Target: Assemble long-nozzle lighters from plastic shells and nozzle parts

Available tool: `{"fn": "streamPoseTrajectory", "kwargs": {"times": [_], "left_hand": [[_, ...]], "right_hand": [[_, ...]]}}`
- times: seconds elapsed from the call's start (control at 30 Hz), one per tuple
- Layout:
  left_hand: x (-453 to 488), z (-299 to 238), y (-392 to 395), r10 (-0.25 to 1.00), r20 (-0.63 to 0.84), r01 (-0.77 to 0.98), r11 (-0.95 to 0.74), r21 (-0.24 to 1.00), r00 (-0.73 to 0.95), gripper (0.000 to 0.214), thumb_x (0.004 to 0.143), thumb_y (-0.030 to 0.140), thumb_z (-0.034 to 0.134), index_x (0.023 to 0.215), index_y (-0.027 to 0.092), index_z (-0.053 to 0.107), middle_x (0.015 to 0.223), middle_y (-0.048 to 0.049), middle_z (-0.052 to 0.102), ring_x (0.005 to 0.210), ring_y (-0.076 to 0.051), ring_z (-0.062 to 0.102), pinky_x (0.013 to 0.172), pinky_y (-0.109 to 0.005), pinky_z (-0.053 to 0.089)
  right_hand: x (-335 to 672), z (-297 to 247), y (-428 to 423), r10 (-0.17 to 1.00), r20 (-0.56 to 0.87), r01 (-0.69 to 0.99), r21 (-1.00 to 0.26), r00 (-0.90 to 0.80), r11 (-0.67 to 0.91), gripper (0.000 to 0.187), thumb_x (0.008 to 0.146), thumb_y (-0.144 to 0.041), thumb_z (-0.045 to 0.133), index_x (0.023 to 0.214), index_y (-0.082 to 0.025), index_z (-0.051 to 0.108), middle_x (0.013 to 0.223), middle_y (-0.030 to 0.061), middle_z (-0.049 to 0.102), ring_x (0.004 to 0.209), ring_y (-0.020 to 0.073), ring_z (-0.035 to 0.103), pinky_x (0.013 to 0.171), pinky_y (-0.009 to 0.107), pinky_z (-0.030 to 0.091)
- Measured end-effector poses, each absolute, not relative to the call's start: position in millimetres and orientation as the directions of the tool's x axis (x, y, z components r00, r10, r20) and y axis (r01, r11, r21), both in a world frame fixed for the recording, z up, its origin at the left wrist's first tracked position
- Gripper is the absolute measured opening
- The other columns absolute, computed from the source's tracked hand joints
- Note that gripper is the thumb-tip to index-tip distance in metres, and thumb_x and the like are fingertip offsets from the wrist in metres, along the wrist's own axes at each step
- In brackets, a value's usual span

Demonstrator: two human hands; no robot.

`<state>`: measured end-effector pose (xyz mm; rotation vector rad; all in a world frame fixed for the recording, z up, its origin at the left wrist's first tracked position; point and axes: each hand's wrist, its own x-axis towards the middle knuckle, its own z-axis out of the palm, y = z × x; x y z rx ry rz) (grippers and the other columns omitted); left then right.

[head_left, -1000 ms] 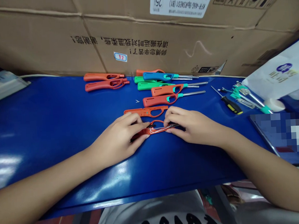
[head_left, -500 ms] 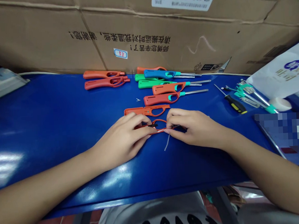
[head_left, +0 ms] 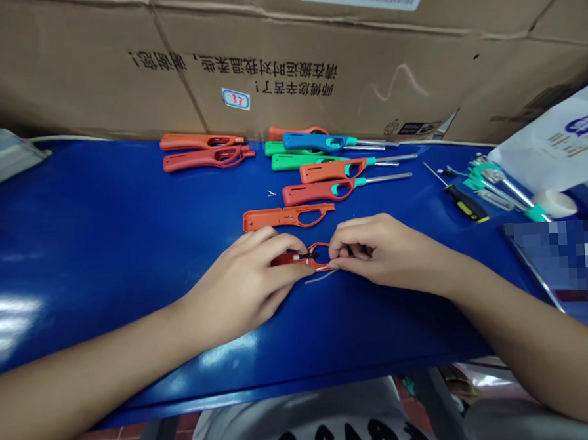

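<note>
My left hand point(head_left: 258, 281) is closed round an orange lighter casing half point(head_left: 317, 247), thumb and fingers gripping its body. A black part and white bits show inside the casing near its trigger loop. At the loop's right end my right hand point(head_left: 369, 249) pinches with thumb and forefinger; a thin clear tube point(head_left: 319, 279) trails from those fingertips to the left. Whether the right fingers also hold the casing's tip is hidden. Just beyond my hands lies another orange casing half point(head_left: 274, 218), its hollow side up.
Assembled gas lighters point(head_left: 317, 192) lie in several rows near the cardboard box point(head_left: 120, 91). Orange-red casings point(head_left: 197, 159) sit to their left. Tiny metal pins point(head_left: 271, 193) rest nearby. A screwdriver point(head_left: 463, 201), metal-tubed lighter parts point(head_left: 494, 183) and a white bag point(head_left: 551, 144) are on the right.
The casing half has shifted slightly down, its black part more exposed. The clear tube's free end has swung from pointing toward me to pointing left. Both hands keep their grip.
</note>
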<state>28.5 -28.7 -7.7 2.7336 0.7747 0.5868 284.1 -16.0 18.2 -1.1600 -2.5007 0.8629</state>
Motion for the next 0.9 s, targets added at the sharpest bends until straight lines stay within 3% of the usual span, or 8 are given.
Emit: {"fn": "streamPoseTrajectory", "kwargs": {"times": [0.27, 0.5, 0.73, 0.9], "left_hand": [[30.7, -6.5, -30.3, 0.557, 0.318, 0.442, -0.818, 0.367, 0.767, 0.029, 0.102, 0.018, 0.052, 0.119, 0.026, 0.074, 0.119, -0.0083, 0.067, 0.102, -0.023, 0.06, 0.085, -0.037, 0.05], [28.9, -10.4, -26.9, 0.561, 0.341, 0.415, -0.81, 0.414, 0.755, 0.028, 0.101, 0.017, 0.056, 0.12, 0.026, 0.074, 0.118, -0.0068, 0.069, 0.104, -0.021, 0.062, 0.088, -0.036, 0.05], [28.8, -13.0, -27.1, 0.551, 0.369, 0.4, -0.819, 0.411, 0.749, 0.028, 0.101, 0.017, 0.056, 0.119, 0.027, 0.074, 0.118, -0.0067, 0.07, 0.104, -0.022, 0.063, 0.088, -0.036, 0.052], [27.8, -13.9, -25.6, 0.529, 0.392, 0.391, -0.838, 0.38, 0.753, 0.027, 0.101, 0.018, 0.057, 0.119, 0.026, 0.075, 0.118, -0.0062, 0.071, 0.103, -0.022, 0.064, 0.086, -0.035, 0.052]], "right_hand": [[282.6, 21.9, -21.3, 0.744, -0.043, 0.66, -0.497, -0.667, 0.563, 0.013, 0.096, -0.017, 0.059, 0.084, -0.019, 0.063, 0.081, -0.0006, 0.062, 0.072, 0.0118, 0.055, 0.065, 0.026, 0.037], [285.4, 16.1, -16.5, 0.756, -0.003, 0.592, -0.625, -0.654, 0.509, 0.01, 0.092, -0.013, 0.064, 0.083, -0.018, 0.067, 0.076, -0.0021, 0.059, 0.066, 0.0096, 0.052, 0.062, 0.023, 0.038], [283.4, 18.0, -17.1, 0.761, -0.003, 0.621, -0.581, -0.648, 0.526, 0.011, 0.09, -0.01, 0.066, 0.081, -0.015, 0.068, 0.077, -0.0009, 0.061, 0.067, 0.0093, 0.053, 0.062, 0.023, 0.037], [287.3, 17.2, -13.1, 0.773, -0.054, 0.61, -0.65, -0.632, 0.453, 0.006, 0.089, -0.014, 0.07, 0.083, -0.015, 0.071, 0.076, -0.0006, 0.065, 0.066, 0.0093, 0.055, 0.06, 0.021, 0.04]]}}
